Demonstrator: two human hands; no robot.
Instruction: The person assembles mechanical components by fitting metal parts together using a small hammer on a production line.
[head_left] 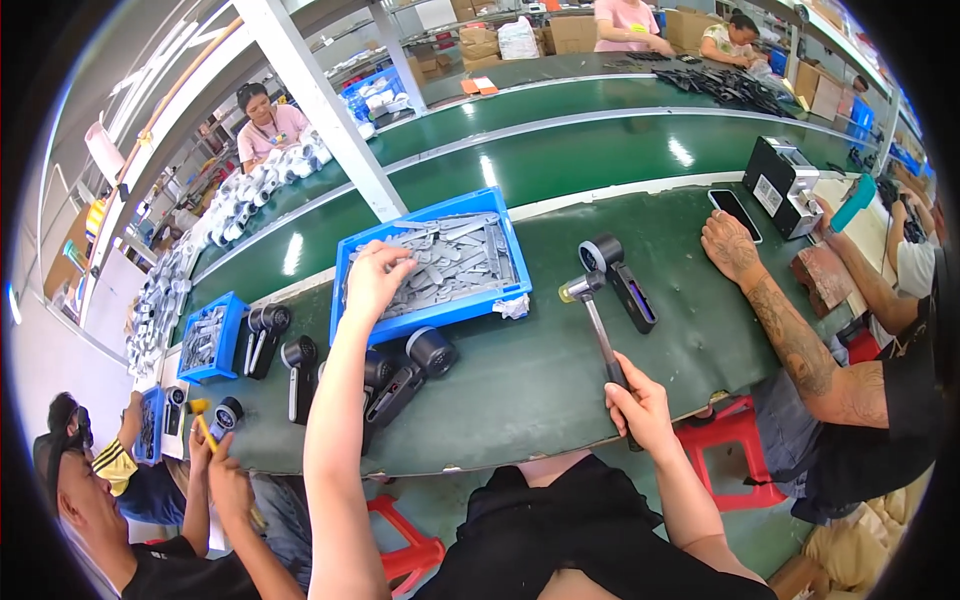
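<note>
My left hand [373, 280] is over the left part of a blue tray [430, 322] full of flat grey plastic strips [455, 258]. Its fingers are bent together in a pinch; whatever they hold, if anything, is hidden. In my right hand [643, 405] is a mallet [597, 325] with a dark grip, gripped with its yellowish head pointing away from me. Just beyond and right of that head lies a black handheld fan [628, 290], its handle showing a long slot with purple inside. More dark handheld fans [432, 352] lie beside my left forearm, partly hidden by it.
Left, a co-worker holds a yellow hammer [203, 420] beside another fan and smaller blue trays [212, 338]. Right, a tattooed arm [790, 325] rests near a phone [735, 215] and a black-and-silver machine [783, 187]. Beyond the bench runs a green conveyor [590, 160]; a white post [320, 105] rises at its edge.
</note>
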